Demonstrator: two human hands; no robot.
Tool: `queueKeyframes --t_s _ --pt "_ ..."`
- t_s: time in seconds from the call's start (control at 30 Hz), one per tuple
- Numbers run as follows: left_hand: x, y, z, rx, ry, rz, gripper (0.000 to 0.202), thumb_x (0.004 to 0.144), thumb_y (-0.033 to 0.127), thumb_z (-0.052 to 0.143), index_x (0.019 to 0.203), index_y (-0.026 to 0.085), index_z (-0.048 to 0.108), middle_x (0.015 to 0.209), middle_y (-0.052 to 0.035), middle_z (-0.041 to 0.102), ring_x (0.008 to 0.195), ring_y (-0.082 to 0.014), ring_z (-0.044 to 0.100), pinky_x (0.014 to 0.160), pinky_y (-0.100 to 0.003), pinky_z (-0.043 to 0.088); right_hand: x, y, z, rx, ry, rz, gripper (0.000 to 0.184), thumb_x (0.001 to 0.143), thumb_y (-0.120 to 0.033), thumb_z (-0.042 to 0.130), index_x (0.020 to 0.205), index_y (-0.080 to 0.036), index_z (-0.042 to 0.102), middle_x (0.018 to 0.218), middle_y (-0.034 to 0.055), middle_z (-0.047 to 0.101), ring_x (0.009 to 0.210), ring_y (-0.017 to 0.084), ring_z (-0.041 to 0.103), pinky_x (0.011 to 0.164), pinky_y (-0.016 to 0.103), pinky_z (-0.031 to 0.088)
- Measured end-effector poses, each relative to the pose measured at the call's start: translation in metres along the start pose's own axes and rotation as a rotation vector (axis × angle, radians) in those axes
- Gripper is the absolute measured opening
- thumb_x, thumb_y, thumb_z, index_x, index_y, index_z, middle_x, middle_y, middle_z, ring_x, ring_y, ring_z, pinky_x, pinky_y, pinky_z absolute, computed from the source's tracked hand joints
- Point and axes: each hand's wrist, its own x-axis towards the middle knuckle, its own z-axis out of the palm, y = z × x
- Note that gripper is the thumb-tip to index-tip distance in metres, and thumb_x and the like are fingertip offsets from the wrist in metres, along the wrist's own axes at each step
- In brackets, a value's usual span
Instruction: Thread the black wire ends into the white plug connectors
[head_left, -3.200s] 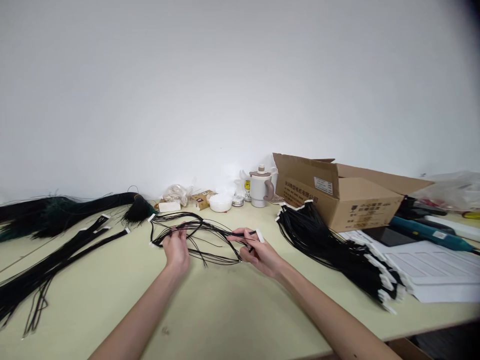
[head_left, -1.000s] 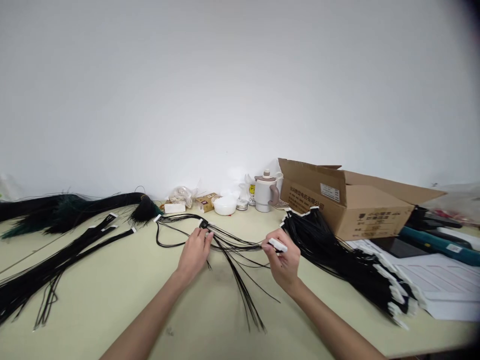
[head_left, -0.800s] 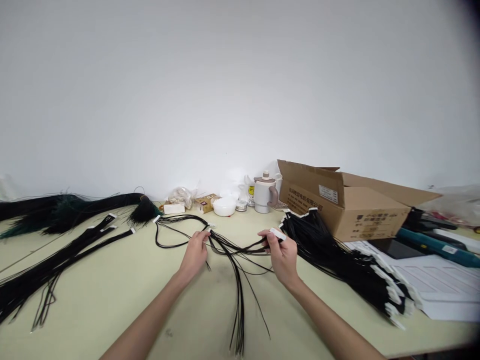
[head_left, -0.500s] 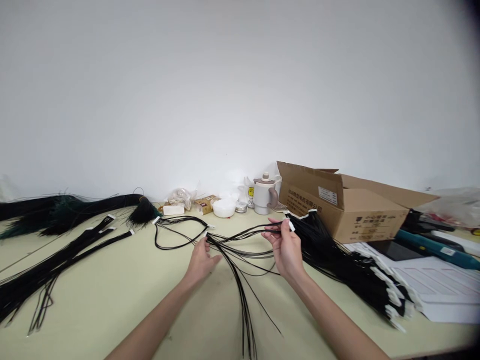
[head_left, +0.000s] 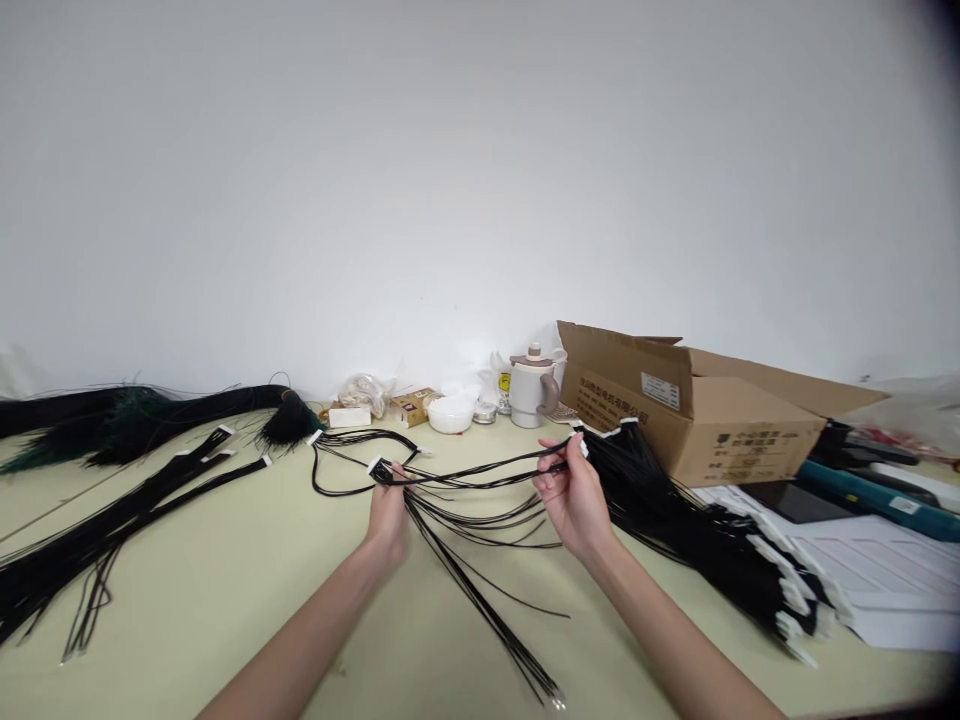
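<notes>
Fingers (head_left: pixel 577 457) of left hand (head_left: pixel 388 520) and right hand (head_left: pixel 576 495) pinch black wires (head_left: pixel 465 485), one white connector (head_left: pixel 375 466) at each, one mug (head_left: pixel 529 392) behind.

Left fingers (head_left: pixel 385 500) pinched; right fingers (head_left: pixel 553 484) curled; forearms (head_left: pixel 307 620) angled inward

A pale-grey lidded mug (head_left: pixel 527 393) is standing near an open brown cardboard box (head_left: pixel 739 430) (dark print is showing).

Black wire harness (head_left: pixel 417 483), loosely fanned
</notes>
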Motion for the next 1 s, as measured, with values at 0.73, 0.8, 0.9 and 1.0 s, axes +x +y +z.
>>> queueKeyframes --t_s 0.73,0.8,0.9,1.0 --pt "-0.042 0.016 0.016 0.269 -0.657 -0.416 0.034 0.072 0.045 0.051 0.086 0.016 0.042 0.068 0.0013 0.054 0.039 -0.0005 0.039 0.033 -0.012 0.019 0.013 0.022 -0.016 -0.492 -0.025 0.218 0.042 0.065 -0.046 0.064 0.086 -0.01 0.06 0.067 0.0011 0.057 0.048 0.003 0.044 0.045 0.014 0.038" --pt "-0.048 0.012 0.018 0.272 -0.653 -0.427 0.036 0.069 0.045 0.055 0.085 0.017 0.041 0.069 0.0009 0.054 0.045 -0.0015 0.043 0.035 -0.012 0.02 0.01 0.027 -0.013 -0.46 -0.092 0.293 0.044 0.066 -0.047 0.064 0.091 -0.011 0.059 0.075 0.0043 0.06 0.058 0.007 0.051 0.052 0.018 0.045" --pt "-0.057 0.007 0.021 0.302 -0.655 -0.457 0.04 0.066 0.048 0.057 0.083 0.017 0.04 0.066 0.0019 0.052 0.045 -0.0014 0.042 0.036 -0.011 0.019 0.003 0.037 -0.008 -0.428 -0.178 0.346 0.045 0.069 -0.05 0.061 0.092 -0.011 0.059 0.081 0.0075 0.061 0.068 0.011 0.057 0.059 0.021 0.049" --pt "-0.065 0.004 0.024 0.32 -0.672 -0.425 0.043 0.065 0.052 0.056 0.083 0.016 0.041 0.064 0.0024 0.049 0.042 -0.0009 0.039 0.036 -0.012 0.017 -0.005 0.047 -0.003 -0.366 -0.212 0.344 0.043 0.071 -0.051 0.058 0.087 -0.011 0.06 0.081 0.0064 0.06 0.07 0.01 0.058 0.061 0.019 0.049"
